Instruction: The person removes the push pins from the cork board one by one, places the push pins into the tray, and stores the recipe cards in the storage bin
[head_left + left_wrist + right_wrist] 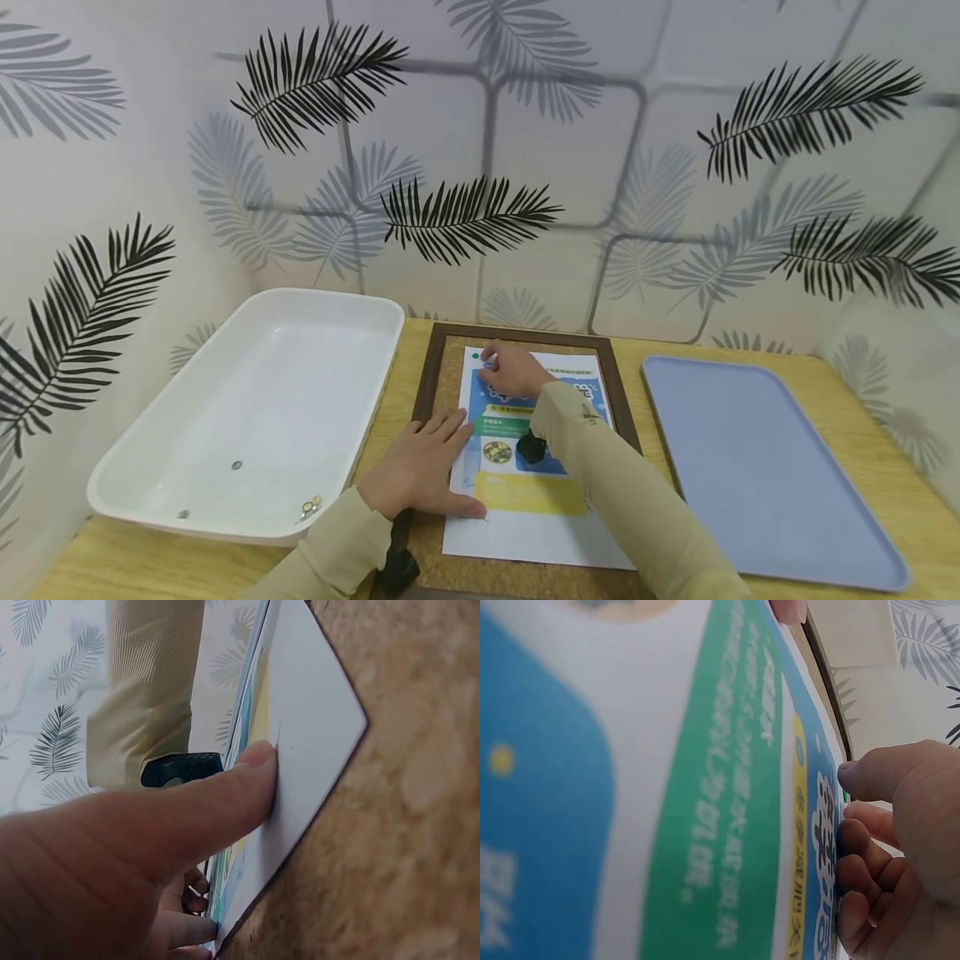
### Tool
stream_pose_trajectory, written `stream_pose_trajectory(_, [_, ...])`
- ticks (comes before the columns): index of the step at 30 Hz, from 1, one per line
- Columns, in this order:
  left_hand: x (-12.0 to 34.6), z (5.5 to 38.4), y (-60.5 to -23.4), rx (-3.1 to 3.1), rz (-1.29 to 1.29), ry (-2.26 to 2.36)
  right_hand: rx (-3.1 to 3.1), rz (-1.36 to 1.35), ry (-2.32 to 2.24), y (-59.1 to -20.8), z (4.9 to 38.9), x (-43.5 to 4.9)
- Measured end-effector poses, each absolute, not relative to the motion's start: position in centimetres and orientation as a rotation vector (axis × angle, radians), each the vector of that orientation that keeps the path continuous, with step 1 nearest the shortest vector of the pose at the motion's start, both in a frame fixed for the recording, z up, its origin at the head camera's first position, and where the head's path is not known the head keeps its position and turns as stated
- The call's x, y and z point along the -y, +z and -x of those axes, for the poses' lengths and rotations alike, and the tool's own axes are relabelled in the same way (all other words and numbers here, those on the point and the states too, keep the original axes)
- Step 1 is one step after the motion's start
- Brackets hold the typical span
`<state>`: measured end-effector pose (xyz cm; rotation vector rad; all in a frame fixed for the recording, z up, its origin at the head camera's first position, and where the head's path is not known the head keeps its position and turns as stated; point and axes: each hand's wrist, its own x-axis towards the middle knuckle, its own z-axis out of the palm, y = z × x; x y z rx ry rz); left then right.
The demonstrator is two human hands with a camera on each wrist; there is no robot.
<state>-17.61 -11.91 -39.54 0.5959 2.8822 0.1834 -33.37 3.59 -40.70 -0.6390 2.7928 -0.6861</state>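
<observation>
A printed poster [525,533] in blue, green and yellow lies on a cork board [450,358] with a dark brown frame. Spread over the poster's left edge, my left hand [423,467] rests with its thumb on the white lower part and its fingers reaching toward the upper edge. The left wrist view shows that thumb [251,780] against the paper [315,727]. My right hand [513,369] is at the poster's top left corner, fingers bent, thumb and index tips at the surface. I cannot tell whether it pinches something small there.
On the left stands a deep white tray [262,400] with several small round metal pieces [311,505] in it. A flat blue tray [765,475] lies to the right on the wooden table [408,350]. Behind rises a leaf-patterned wall [540,283].
</observation>
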Motion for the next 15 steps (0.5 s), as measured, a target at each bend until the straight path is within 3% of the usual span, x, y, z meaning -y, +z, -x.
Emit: stream_pose_trajectory(15, [11.95, 17.57, -39.45, -2.894, -0.589, 0.185, -2.883, 0.542, -0.658, -41.13, 34.23, -2.7])
